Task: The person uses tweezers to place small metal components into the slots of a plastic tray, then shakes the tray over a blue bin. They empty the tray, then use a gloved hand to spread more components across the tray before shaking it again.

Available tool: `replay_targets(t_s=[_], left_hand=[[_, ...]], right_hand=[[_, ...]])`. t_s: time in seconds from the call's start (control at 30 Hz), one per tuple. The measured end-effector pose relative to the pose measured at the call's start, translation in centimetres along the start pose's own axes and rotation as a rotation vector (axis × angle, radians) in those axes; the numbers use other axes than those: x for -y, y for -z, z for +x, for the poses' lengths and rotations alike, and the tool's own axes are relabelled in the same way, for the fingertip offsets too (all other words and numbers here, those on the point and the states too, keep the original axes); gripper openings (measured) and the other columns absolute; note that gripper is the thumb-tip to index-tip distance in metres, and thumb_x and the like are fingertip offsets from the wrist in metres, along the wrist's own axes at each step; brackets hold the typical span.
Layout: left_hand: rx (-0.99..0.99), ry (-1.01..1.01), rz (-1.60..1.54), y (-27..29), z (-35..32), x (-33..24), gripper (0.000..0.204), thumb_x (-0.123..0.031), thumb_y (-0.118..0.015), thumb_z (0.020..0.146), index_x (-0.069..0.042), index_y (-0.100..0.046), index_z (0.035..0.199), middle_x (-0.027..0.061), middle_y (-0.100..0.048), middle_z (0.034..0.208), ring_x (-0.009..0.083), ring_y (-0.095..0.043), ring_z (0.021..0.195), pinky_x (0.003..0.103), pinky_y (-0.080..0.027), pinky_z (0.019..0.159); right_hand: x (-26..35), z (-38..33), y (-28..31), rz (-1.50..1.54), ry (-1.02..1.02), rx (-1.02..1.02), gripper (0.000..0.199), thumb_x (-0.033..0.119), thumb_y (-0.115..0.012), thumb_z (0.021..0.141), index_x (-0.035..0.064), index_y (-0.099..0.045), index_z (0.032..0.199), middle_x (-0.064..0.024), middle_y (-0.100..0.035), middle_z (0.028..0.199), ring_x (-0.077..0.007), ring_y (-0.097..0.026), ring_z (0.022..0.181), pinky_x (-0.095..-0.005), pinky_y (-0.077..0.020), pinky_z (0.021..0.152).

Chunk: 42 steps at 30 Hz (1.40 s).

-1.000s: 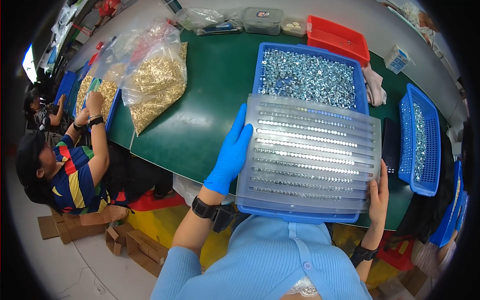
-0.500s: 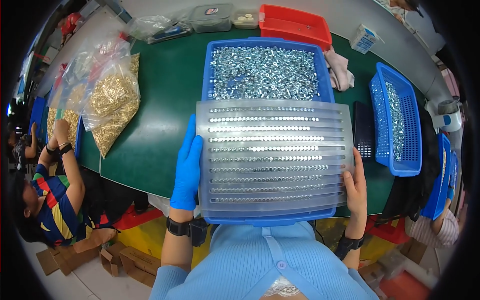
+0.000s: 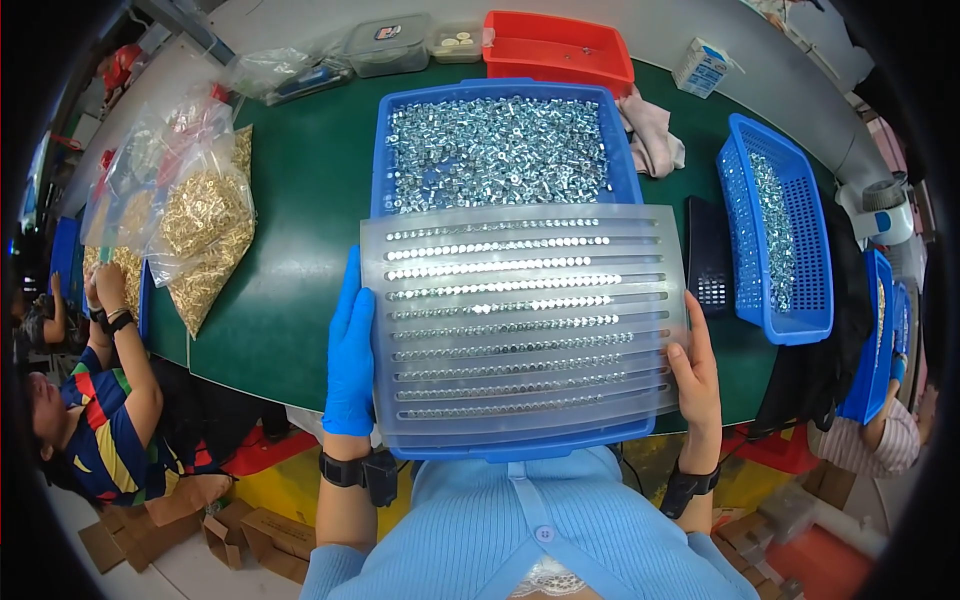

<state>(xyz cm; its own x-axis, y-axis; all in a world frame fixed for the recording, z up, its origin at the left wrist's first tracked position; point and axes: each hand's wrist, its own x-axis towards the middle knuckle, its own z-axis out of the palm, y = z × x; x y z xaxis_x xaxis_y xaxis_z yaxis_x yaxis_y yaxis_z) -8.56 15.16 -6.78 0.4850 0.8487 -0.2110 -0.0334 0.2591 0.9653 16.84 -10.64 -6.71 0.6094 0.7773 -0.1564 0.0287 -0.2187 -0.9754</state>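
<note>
A translucent slotted plate (image 3: 672, 262) lies over the near half of a blue tray (image 3: 381, 150), held between my two hands. Rows of small shiny metal pieces fill most of each slot, with short bare stretches toward the right ends. My left hand (image 3: 350, 365), in a blue glove, is against the plate's left edge, fingers pointing away from me and the thumb out of sight. Bare, my right hand (image 3: 696, 380) grips the right edge, thumb on top and fingers along the side. Loose small metal pieces (image 3: 500, 150) cover the tray's far part.
Right of the tray are a dark flat object (image 3: 709, 240) and a blue basket (image 3: 731, 200) of metal pieces. A red bin (image 3: 560, 65), lidded box (image 3: 388, 45) and cloth (image 3: 652, 135) sit behind. Bags of brass-coloured pieces (image 3: 205, 215) stand left, near a co-worker (image 3: 110, 420).
The whole view has shifted, so the table and tray sit further left in the picture. Both hands keep their hold on the plate, and the glints along its rows have changed.
</note>
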Motion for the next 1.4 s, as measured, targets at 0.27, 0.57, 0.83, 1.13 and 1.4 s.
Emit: replay_targets(t_s=[0.27, 0.57, 0.83, 1.13, 1.4], left_hand=[[-0.001, 0.009, -0.065, -0.3, -0.2, -0.1, 0.053, -0.026, -0.041, 0.096, -0.006, -0.024, 0.142, 0.0094, -0.033, 0.142, 0.0185, -0.037, 0.126, 0.032, -0.031, 0.104], [-0.005, 0.040, -0.163, -0.2, -0.6, 0.5, 0.057, -0.026, -0.043, 0.095, -0.003, -0.021, 0.142, 0.0095, -0.029, 0.144, 0.0198, -0.034, 0.128, 0.033, -0.029, 0.106], [-0.019, 0.053, -0.135, 0.2, -0.6, 0.3, 0.056, -0.025, -0.042, 0.095, -0.004, -0.021, 0.143, 0.0099, -0.029, 0.144, 0.0200, -0.032, 0.129, 0.033, -0.028, 0.106], [-0.012, 0.002, -0.058, 0.3, -0.4, 0.3, 0.054, -0.023, -0.043, 0.095, -0.004, -0.023, 0.142, 0.0108, -0.027, 0.145, 0.0212, -0.030, 0.131, 0.032, -0.025, 0.108], [0.002, 0.010, -0.148, 0.8, -0.5, 0.7, 0.054, -0.021, -0.044, 0.095, -0.005, -0.023, 0.142, 0.0105, -0.028, 0.145, 0.0210, -0.031, 0.130, 0.031, -0.027, 0.107]], right_hand=[[-0.3, 0.1, 0.4, -0.118, 0.037, 0.036, 0.061, 0.010, -0.045, 0.090, 0.0055, -0.016, 0.144, -0.0081, -0.052, 0.115, -0.0112, -0.049, 0.095, -0.0247, -0.0383, 0.088], [0.4, -0.8, 0.6, -0.121, -0.033, 0.045, 0.065, 0.004, -0.047, 0.086, 0.0047, -0.017, 0.143, -0.0142, -0.047, 0.128, -0.0165, -0.052, 0.104, -0.0278, -0.0387, 0.091], [2.0, 1.5, -0.2, -0.167, -0.037, 0.065, 0.062, 0.009, -0.046, 0.090, 0.0046, -0.015, 0.144, -0.0154, -0.032, 0.140, -0.0218, -0.036, 0.125, -0.0314, -0.0271, 0.103], [1.5, 2.8, -0.8, -0.317, 0.095, 0.009, 0.058, 0.012, -0.043, 0.092, 0.0023, -0.017, 0.143, -0.0158, -0.035, 0.139, -0.0195, -0.036, 0.125, -0.0293, -0.0270, 0.103], [1.7, 2.7, -1.0, -0.232, 0.072, 0.024, 0.055, 0.015, -0.041, 0.094, 0.0019, -0.018, 0.143, -0.0160, -0.031, 0.142, -0.0214, -0.032, 0.128, -0.0308, -0.0231, 0.105]])
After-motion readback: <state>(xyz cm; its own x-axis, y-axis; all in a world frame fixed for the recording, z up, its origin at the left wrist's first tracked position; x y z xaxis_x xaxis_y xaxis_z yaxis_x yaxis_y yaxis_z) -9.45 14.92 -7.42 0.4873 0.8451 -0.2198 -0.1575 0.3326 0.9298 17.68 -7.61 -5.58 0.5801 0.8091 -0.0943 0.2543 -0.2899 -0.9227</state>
